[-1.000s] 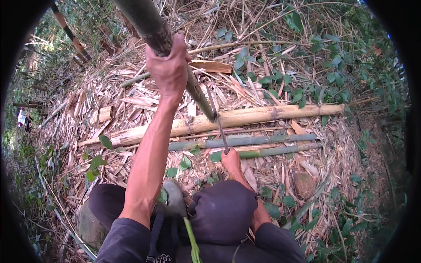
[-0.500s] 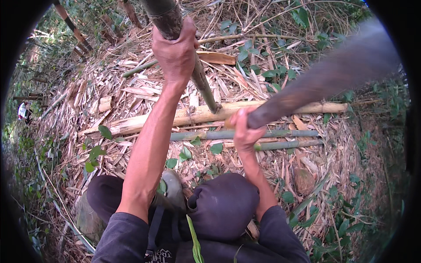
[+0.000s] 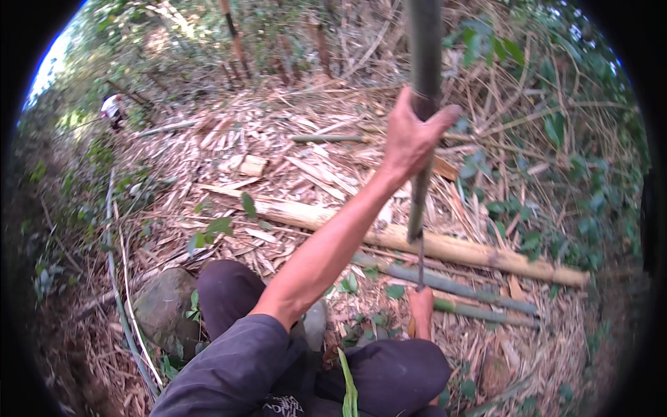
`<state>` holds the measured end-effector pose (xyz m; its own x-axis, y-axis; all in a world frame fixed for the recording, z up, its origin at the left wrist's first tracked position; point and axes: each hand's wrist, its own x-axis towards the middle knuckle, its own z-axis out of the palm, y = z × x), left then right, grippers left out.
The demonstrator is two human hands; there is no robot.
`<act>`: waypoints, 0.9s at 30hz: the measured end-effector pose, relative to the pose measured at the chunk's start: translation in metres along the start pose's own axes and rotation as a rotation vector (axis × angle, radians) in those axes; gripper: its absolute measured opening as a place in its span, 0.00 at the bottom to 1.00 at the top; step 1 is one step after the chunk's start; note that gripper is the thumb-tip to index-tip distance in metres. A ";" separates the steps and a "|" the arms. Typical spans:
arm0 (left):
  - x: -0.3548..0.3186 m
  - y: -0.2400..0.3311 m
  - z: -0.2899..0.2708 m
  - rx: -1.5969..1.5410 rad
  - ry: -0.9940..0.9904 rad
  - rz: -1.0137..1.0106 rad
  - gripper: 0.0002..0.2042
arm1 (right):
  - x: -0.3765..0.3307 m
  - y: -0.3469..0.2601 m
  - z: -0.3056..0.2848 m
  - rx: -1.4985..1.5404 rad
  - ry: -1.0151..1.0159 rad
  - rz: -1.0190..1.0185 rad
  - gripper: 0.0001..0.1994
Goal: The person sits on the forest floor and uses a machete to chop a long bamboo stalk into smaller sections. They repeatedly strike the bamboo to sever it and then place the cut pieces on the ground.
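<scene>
My left hand [image 3: 411, 139] is around an upright green bamboo pole [image 3: 426, 48], with thumb and a finger spread in a V on either side of it. The pole's lower end comes down over a pale peeled bamboo log [image 3: 479, 253]. Lower down, my right hand [image 3: 420, 304] is closed on the handle of a machete. The machete's dark blade [image 3: 420, 263] shows nearly edge-on, pointing up to the pole's lower end. Whether the blade touches the pole I cannot tell. Two cut green bamboo lengths [image 3: 458, 283] lie just in front of the log, beside my right hand.
Pale bamboo chips [image 3: 271, 146] cover the ground. A mossy rock [image 3: 167, 306] sits left of my knee. Leafy plants and dry stalks [image 3: 514, 118] stand at the right. A person [image 3: 112, 110] is far off at the upper left, near some bamboo stumps.
The machete has swung from the upper right to beside the pole's lower end. My left hand and the pole appear farther right, and the whole view has shifted and tilted.
</scene>
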<state>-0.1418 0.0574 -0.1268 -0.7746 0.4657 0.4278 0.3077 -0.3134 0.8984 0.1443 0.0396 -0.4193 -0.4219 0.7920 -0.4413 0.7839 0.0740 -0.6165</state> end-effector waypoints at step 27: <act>0.017 0.089 0.016 -0.147 0.141 0.171 0.13 | -0.046 -0.203 -0.156 0.959 0.271 -0.769 0.06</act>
<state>-0.1192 0.0503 -0.0381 -0.7908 0.2790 0.5448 0.3652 -0.4991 0.7858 0.0754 0.0822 -0.1719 -0.4258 0.8465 0.3195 -0.3165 0.1914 -0.9291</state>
